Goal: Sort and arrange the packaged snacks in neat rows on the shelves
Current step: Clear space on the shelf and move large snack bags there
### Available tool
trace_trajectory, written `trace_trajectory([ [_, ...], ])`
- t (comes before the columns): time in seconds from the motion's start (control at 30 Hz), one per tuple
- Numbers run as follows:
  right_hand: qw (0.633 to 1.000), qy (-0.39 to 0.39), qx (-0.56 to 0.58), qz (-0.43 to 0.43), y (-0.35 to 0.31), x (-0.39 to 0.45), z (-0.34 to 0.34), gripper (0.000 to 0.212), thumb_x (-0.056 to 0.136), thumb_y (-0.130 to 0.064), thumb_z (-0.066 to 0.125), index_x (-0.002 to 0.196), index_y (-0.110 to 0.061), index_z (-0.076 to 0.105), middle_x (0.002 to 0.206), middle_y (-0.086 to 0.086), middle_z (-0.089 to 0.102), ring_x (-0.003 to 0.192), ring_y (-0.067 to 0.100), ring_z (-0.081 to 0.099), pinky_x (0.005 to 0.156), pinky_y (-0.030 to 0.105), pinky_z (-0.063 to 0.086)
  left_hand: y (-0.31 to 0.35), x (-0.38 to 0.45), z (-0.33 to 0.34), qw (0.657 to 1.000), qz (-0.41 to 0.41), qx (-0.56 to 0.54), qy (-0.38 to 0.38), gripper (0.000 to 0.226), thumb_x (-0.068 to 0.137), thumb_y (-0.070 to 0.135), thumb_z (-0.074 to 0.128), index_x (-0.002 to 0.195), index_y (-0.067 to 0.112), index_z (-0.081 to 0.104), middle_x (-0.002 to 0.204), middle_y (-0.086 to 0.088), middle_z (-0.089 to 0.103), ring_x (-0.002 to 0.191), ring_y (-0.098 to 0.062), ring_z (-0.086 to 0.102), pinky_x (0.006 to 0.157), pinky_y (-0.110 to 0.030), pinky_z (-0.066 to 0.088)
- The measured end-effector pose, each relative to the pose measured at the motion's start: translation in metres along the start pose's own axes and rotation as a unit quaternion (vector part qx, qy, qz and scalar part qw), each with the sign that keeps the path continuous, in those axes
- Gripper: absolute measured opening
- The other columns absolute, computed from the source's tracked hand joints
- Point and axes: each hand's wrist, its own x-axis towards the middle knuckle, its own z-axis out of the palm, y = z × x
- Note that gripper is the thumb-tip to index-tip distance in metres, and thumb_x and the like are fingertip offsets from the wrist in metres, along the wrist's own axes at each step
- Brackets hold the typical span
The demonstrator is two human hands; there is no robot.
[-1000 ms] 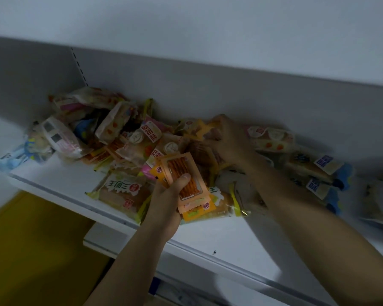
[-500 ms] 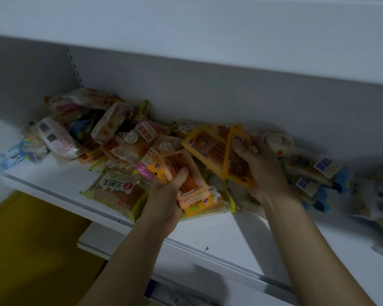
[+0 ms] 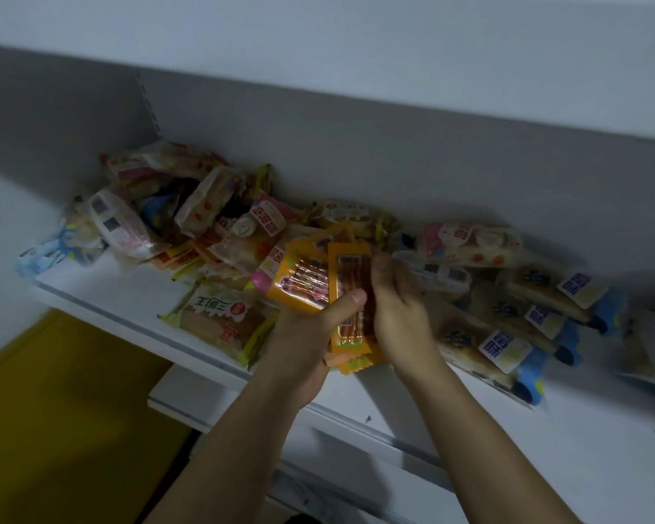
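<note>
Here, a small stack of flat orange snack packets sits between the two hands, above the front part of the white shelf. The left hand grips the stack from below, its thumb laid across the face of the front packets, which fan out up and to the left. The right hand closes on the stack's right edge, fingers curled around the topmost packet, though blur hides exactly how the fingertips lie. Just left of the left hand lies a cake pack with a green-lettered label, near the shelf's front edge. Beyond it, further left and toward the back wall, a loose heap of mixed bread and cake packs is piled without order. To the right of the right hand, several long packs with blue ends and white-blue labels lie side by side at an angle, and a pack with a pink label rests behind them. Below the wrists, the edge of a lower shelf shows, and a yellow floor lies beneath to the left.
</note>
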Motion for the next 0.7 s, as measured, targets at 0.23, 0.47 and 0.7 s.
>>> trace_trajectory([
  [0.23,0.997,-0.079,0.019,-0.015,-0.029,0.02,0.049,0.027,0.109,-0.048,0.028,0.119,-0.045,0.053,0.111,-0.029,0.045,0.116,-0.003,0.038,0.093,0.01,0.03,0.036,-0.016,-0.079,0.987,0.06,-0.033,0.148,0.058,0.083,0.009,0.077,0.137,0.003,0.057,0.126,-0.023,0.069,0.101,-0.036,0.073,0.069,-0.044,0.063],
  [0.47,0.93,-0.175,-0.245,-0.211,-0.022,0.069,0.112,0.04,0.102,-0.035,0.056,0.138,-0.017,0.05,0.133,0.0,0.05,0.127,0.018,0.046,0.107,0.036,0.041,0.065,-0.026,-0.18,0.96,0.068,-0.078,0.262,0.055,0.087,0.012,0.073,0.139,0.008,0.058,0.13,-0.02,0.068,0.113,-0.041,0.069,0.087,-0.058,0.059],
  [0.7,0.77,-0.298,-0.504,-0.253,-0.014,0.127,0.214,0.06,0.1,-0.039,0.054,0.153,-0.015,0.038,0.148,0.012,0.042,0.132,0.034,0.044,0.102,0.043,0.046,0.08,-0.007,-0.244,0.952,0.025,-0.125,0.277,0.055,0.083,0.013,0.072,0.137,0.006,0.061,0.127,-0.022,0.069,0.113,-0.041,0.069,0.081,-0.052,0.063],
])
